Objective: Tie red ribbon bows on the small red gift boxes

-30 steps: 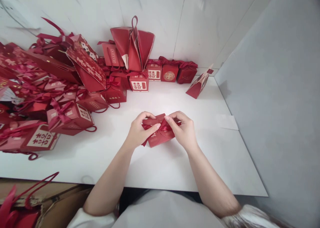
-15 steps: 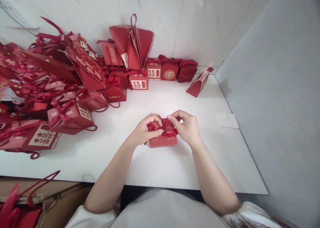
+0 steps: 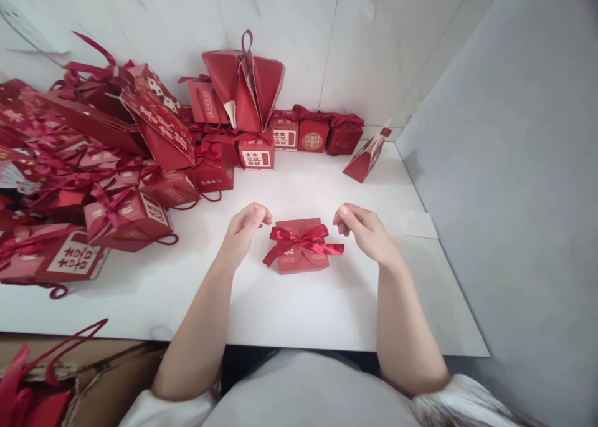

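View: head cam, sole view.
Red box [image 3: 301, 262]: qty 1; on bench [image 3: 289, 318], mid-depth betw. front & back edges, well in from R edge. Bow side up.
Ribbon bow [image 3: 306, 237]: qty 1, across box top; one tail toward L, other out past box's R side.
L hand [image 3: 245, 225]: just beside box's back L corner, apart; fingers half-curled, slack, nothing seen held.
R hand [image 3: 365, 226]: off box's R side, apart; fingers loosely curled, narrow gap to thumb, nothing seen held.
Handling (est.): box light, thin card; folds stiff-ish, panels prob. dent if squeezed. Ribbon satin-looking, so soft, likely slippery; bow easily crushed.
Grip pt (est.): opp. side walls, low, gentle; avoid bow & tails.
Back-edge row: 3 ribboned boxes [image 3: 344, 140] side by side; 1 white-label box [image 3: 256, 154] fwd of them, to L.
Fan-shaped stack [image 3: 271, 87]: qty 1, nr back edge; base hidden.
Wedge box [image 3: 355, 169]: qty 1, nr back R corner.
White slip [image 3: 421, 225]: qty 1, flat at R edge.
Pile of red boxes [image 3: 140, 221]: L part of bench; overlapped, can't count.
Carton [image 3: 108, 377]: qty 1, below front edge, L; red contents, count unclear.
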The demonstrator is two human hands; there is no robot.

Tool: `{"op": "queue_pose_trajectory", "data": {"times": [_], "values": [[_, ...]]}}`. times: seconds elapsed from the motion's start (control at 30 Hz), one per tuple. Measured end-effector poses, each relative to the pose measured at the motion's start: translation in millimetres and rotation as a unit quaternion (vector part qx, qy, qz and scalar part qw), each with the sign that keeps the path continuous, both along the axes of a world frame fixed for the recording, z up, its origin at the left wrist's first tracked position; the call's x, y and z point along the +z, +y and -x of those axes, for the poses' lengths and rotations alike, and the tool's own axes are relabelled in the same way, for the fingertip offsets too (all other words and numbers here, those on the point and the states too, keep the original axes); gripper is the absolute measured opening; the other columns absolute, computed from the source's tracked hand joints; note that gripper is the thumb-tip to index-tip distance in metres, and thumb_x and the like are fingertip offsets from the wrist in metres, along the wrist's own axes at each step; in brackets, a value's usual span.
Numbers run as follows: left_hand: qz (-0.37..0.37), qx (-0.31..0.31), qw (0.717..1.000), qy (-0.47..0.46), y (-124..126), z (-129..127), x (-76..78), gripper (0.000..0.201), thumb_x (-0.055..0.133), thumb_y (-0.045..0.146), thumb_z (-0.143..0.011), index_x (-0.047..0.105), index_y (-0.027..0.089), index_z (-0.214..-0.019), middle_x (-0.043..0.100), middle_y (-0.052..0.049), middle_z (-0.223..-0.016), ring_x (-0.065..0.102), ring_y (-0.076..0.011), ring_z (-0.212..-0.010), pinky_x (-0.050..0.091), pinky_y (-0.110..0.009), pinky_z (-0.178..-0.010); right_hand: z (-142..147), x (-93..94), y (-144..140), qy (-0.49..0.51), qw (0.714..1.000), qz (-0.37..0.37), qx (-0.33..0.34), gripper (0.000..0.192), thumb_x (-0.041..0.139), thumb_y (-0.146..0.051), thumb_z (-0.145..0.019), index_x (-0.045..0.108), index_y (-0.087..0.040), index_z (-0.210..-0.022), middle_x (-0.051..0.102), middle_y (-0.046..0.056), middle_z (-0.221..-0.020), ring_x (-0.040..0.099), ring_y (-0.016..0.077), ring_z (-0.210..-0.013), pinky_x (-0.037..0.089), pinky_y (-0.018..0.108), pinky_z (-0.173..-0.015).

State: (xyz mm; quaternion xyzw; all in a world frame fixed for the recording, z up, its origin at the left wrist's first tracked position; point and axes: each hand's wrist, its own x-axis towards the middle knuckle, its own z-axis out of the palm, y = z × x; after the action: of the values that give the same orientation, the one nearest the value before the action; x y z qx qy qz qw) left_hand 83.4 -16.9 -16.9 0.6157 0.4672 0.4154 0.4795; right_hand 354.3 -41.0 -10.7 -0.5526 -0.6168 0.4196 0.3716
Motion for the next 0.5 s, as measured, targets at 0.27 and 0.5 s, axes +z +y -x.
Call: {"op": "queue_pose_trajectory", "data": {"times": [0.27,0.5], "values": [[0.082,-0.049,0.994,0.052,-4.6,-6.3,-1.5,0.043,0.062,0.048,-0.084,0.048,0.016,-0.060,0.045,0.003,-0.061,0.042,-0.0110,-0.062,0.032,-0.026,-0.064,-1.4,13.1,-10.1,-0.062,0.976,0.072,0.197,0.032,0.064,-0.050,-0.085,0.059,-0.020,-0.074,0.061,-0.002,-0.072,0.051,0.0131,-0.066,0.038,0.027,-0.065],[0.010,0.074,0.997,-0.005,-1.2,-2.7,-4.0,0.038,0.060,0.032,-0.083,0.044,0.017,-0.052,0.041,0.002,-0.056,0.038,-0.0120,-0.059,0.032,-0.028,-0.063,-2.9,8.5,-8.6,-0.018,0.972,0.099,0.212,0.028,0.056,-0.042,-0.091,0.058,-0.020,-0.075,0.060,-0.001,-0.074,0.049,0.0125,-0.068,0.037,0.027,-0.065]]}}
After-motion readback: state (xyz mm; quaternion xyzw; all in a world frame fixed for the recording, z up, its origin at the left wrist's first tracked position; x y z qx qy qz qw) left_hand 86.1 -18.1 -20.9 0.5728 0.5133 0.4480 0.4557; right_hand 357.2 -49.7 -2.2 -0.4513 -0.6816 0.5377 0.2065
